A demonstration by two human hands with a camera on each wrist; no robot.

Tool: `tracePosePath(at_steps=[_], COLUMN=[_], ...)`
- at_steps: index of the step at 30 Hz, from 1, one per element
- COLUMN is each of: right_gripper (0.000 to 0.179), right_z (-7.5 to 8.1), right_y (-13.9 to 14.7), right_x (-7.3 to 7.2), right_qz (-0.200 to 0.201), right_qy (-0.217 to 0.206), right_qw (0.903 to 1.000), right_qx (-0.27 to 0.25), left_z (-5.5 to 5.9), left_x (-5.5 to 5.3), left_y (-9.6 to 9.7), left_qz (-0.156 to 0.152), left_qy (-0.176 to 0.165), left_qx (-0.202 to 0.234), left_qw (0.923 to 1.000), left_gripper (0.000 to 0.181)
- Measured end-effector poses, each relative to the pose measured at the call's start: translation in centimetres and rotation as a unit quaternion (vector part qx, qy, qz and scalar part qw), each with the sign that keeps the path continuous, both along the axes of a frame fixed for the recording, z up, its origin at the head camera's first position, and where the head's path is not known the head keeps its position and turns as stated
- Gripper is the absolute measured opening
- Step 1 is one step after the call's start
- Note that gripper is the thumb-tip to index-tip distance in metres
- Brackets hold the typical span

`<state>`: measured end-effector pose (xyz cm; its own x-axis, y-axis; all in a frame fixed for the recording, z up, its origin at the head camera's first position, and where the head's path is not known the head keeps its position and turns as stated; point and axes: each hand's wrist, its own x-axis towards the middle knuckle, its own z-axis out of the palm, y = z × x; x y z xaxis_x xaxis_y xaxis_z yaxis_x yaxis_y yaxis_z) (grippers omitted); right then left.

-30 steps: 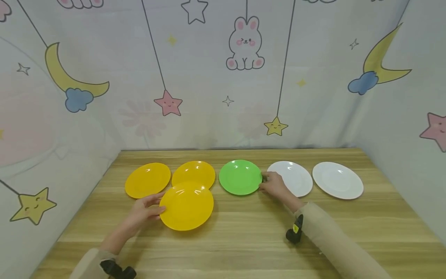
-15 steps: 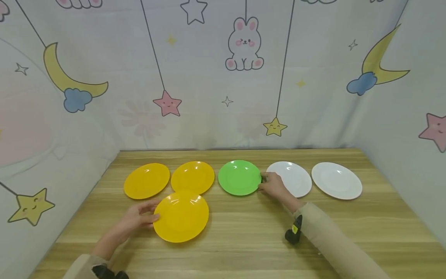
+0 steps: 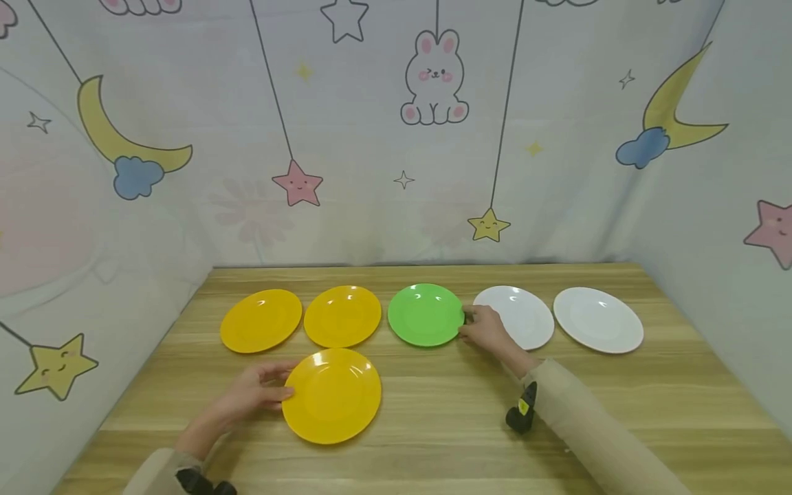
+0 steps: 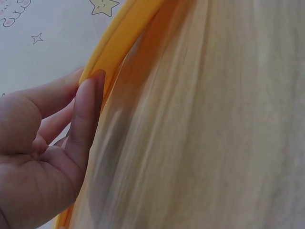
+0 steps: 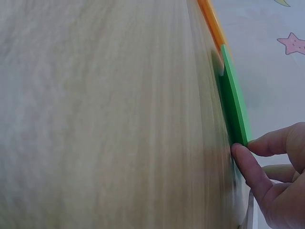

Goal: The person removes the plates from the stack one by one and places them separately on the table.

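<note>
Between thumb and fingers, my left hand (image 3: 255, 393) pinches the left rim of a yellow plate (image 3: 331, 396) in front of the row of plates. The left wrist view shows that yellow rim (image 4: 112, 47) between the fingertips, with the plate's edge above the wood. My right hand (image 3: 489, 330) pinches the right rim of the green plate (image 3: 425, 315), the middle one of the row. In the right wrist view the thumb and a finger meet at the green edge (image 5: 236, 100). The right hand partly covers the white plate (image 3: 521, 316) beside it.
Two more yellow plates, the far-left plate (image 3: 262, 320) and its neighbour (image 3: 343, 316), lie left of the green one. Another white plate (image 3: 598, 320) lies at the far right. A printed curtain (image 3: 359, 234) rises behind the wooden table (image 3: 470, 440).
My left hand has brought its yellow plate down toward the front, away from the row, first leftward and then back to the right. The right hand and green plate have stayed put.
</note>
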<state>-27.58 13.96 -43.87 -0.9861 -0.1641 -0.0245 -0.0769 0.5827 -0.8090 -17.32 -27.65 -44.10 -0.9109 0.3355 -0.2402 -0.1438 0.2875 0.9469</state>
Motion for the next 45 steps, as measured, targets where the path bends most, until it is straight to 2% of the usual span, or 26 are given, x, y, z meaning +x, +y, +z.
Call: tracePosePath(at_steps=[6, 15, 23, 33, 38, 45], right_gripper=[0.048, 0.049, 0.047, 0.047, 0.047, 0.048], right_z=[-0.01, 0.01, 0.16, 0.3, 0.36, 0.45], right_y=[-0.02, -0.01, 0.0, -0.11, -0.19, -0.36], right_x=[0.02, 0.06, 0.09, 0.12, 0.11, 0.06], right_qz=[-0.005, -0.007, -0.007, -0.008, -0.008, -0.025], right_qy=[0.005, 0.007, 0.012, 0.012, 0.011, -0.015], right_qw=[1.0, 0.9999, 0.9998, 0.9996, 0.9994, 0.9994], right_qx=[0.005, 0.009, 0.013, 0.026, 0.031, 0.019], left_z=[-0.1, -0.16, -0.34, 0.38, 0.5, 0.56], left_x=[0.01, -0.28, -0.62, -0.43, -0.38, -0.43], left_y=[0.07, 0.22, 0.43, 0.91, 0.93, 0.8], left_qz=[-0.023, -0.008, -0.006, -0.005, -0.007, -0.017], left_qy=[-0.015, -0.008, 0.019, 0.043, 0.044, 0.039], left_qx=[0.013, -0.021, -0.063, -0.11, -0.105, -0.107], left_qw=[0.9995, 0.9997, 0.9978, 0.993, 0.9935, 0.9934], left_gripper=[0.064, 0.067, 0.062, 0.059, 0.058, 0.06])
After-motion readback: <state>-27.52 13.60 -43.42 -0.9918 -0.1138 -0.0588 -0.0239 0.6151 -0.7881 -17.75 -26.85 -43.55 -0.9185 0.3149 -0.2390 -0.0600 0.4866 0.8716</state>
